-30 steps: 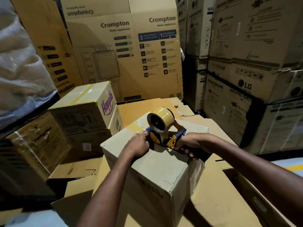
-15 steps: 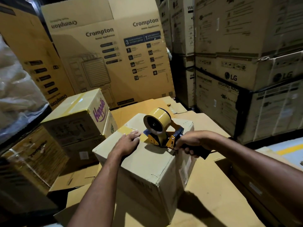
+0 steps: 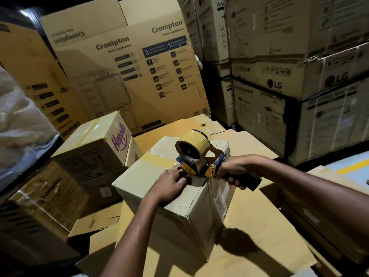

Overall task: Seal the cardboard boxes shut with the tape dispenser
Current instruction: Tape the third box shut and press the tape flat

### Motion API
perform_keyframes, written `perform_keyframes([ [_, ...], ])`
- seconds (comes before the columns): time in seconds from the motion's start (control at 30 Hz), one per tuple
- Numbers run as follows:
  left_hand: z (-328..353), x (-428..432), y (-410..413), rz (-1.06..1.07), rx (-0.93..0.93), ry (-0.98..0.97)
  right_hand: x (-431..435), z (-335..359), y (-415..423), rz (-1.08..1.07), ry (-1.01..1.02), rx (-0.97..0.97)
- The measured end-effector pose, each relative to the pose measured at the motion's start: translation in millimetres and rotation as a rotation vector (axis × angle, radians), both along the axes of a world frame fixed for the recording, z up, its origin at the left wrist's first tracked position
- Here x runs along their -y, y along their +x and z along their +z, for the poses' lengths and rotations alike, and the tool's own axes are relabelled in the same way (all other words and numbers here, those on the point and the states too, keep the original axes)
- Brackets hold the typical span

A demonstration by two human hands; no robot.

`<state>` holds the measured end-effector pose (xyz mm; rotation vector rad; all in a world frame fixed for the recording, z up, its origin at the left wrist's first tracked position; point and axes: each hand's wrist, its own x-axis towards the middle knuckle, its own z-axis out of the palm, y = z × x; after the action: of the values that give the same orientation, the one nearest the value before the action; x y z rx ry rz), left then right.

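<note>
Cardboard box (image 3: 139,176) sits closest, with the left hand (image 3: 169,182) laid on its top, fingers stretched out, probably pinning the tape strip (image 3: 159,159) so it sticks. The right hand (image 3: 237,168) is wrapped round the handle of the tape dispenser (image 3: 196,156), parked at the top's right edge, I'd guess ready to run down the side. Further back, the Hapalo box (image 3: 93,140) looks already taped.

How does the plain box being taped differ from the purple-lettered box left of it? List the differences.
On the plain box the tape strip ends at the tape dispenser; on the purple-lettered box the strip crosses the top, nothing on it. The plain box sits on flattened cardboard, the purple-lettered box on another box. Both are brown cardboard.
</note>
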<state>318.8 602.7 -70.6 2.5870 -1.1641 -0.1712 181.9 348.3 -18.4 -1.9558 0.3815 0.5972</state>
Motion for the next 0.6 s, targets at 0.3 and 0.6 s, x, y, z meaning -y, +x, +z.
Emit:
perform_keyframes([
  [0.3, 19, 18, -35, 0.088, -0.081, 0.142, -6, -9, -3, -0.057, -0.001, 0.047],
  [0.6, 15, 36, -40, 0.232, -0.001, 0.139, -4, -16, -18, -0.084, 0.041, 0.155],
])
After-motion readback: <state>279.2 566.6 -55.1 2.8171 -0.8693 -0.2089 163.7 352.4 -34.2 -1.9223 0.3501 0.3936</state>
